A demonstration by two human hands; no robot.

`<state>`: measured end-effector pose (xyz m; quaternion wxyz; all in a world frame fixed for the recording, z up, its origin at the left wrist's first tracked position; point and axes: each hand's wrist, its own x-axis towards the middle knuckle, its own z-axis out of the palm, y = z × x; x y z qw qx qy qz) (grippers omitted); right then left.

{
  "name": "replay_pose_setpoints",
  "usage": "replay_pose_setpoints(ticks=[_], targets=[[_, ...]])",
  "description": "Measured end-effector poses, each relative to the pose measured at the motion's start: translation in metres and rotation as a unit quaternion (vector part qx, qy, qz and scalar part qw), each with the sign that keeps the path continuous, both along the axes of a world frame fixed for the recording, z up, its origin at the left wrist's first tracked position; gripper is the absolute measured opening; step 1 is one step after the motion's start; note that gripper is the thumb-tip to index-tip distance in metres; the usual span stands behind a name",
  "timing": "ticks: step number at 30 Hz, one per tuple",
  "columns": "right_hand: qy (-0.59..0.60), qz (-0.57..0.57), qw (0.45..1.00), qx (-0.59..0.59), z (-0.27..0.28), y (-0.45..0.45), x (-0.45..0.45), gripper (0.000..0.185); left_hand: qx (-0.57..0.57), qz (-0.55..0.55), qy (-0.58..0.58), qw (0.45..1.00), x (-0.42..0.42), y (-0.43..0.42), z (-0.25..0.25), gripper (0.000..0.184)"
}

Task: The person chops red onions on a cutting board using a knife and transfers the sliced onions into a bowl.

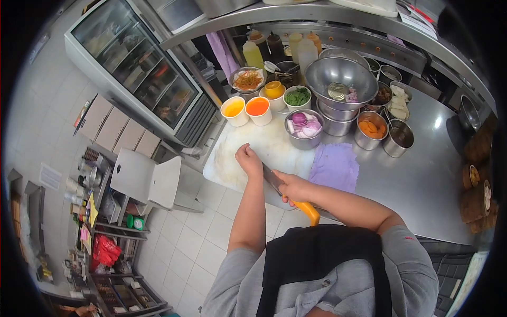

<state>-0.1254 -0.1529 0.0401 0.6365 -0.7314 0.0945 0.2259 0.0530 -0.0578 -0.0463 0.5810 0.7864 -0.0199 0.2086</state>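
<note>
My right hand is closed around the yellow handle of a knife. The knife's dark blade points up and left, its tip close beside my left wrist. Over the white cutting board, my left hand has its fingers curled together; whether something small is in them is hidden. A metal bowl of peeled purple onions stands at the board's right back corner. Next to it lies a purple cloth.
Behind the board stand cups of yellow and orange liquid, green leaves and a large metal bowl. Metal containers with food line the counter's back. A shelf crosses above. A white chair stands left.
</note>
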Motion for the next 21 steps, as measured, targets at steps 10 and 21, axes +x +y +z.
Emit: replay_pose_setpoints(ticks=[10, 21], targets=[[-0.075, -0.129, 0.982, -0.115, 0.094, -0.077, -0.086, 0.067, -0.046, -0.135, -0.186, 0.972, -0.04, -0.132, 0.083, 0.017], [-0.057, -0.188, 0.965, -0.174, 0.099, -0.124, -0.177, 0.065, 0.1, -0.214, -0.179, 0.955, -0.023, -0.154, 0.104, 0.014]])
